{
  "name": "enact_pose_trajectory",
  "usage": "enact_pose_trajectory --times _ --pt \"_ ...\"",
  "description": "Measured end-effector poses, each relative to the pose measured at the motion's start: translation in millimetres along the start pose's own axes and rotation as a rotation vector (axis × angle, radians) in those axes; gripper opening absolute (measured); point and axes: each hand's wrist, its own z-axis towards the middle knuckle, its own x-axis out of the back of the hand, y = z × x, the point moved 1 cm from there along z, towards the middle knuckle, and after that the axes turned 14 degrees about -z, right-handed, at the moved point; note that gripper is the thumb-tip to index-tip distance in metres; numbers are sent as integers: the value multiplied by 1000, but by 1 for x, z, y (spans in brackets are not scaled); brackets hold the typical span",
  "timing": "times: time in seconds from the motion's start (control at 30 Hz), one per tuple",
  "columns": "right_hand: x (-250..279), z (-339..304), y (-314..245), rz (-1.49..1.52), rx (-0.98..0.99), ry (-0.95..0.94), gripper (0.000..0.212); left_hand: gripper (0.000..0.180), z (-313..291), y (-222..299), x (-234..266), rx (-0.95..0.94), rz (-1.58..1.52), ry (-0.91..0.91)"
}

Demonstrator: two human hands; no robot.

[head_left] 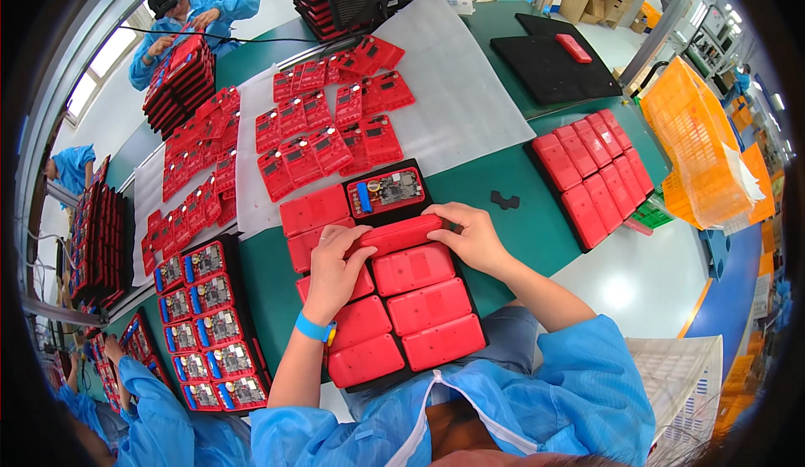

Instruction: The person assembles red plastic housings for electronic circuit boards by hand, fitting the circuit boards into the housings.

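Between my two hands a red plastic case [401, 236] is held tilted above a black foam tray [480, 306]. My left hand [337, 264] grips its left end, thumb below and fingers on top. At the right end my right hand [471, 234] pinches it the same way. Just beyond it, an open red case [386, 194] in the tray shows a circuit board and a blue component. Closed red cases [412, 267] fill most of the tray's other places. The underside of the held case is hidden.
Red case parts [302, 158] lie in rows on white sheeting [470, 90]. A second tray of red cases [594, 173] stands right; open cases with boards [210, 324] fill a tray at left. A small black piece [505, 200] lies nearby. Co-workers [197, 14] sit left.
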Motion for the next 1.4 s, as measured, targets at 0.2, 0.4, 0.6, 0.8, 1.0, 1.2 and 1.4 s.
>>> enact_pose_trajectory --times 0.2,0.4,0.6,0.8,1.0,1.2,1.4 --pt "-1 -4 3 -88 20 4 32 30 -3 -3 -2 55 -148 8" --pt "-6 -6 11 -141 123 112 30 27 -2 -2 -4 34 -57 -8" --pt "3 11 -2 39 30 -60 52 25 4 -17 6 293 -344 -18" --pt "12 12 -16 -544 729 133 54 29 12 -1 13 652 -1023 -16" --pt "-1 12 -9 -491 810 252 41 30 10 13 18 810 -609 -151" --pt "-5 11 2 -519 688 215 39 34 0 16 -2 -83 192 -66" --pt "-10 12 4 -420 504 178 38 35 -2 2 -8 -313 332 -51"
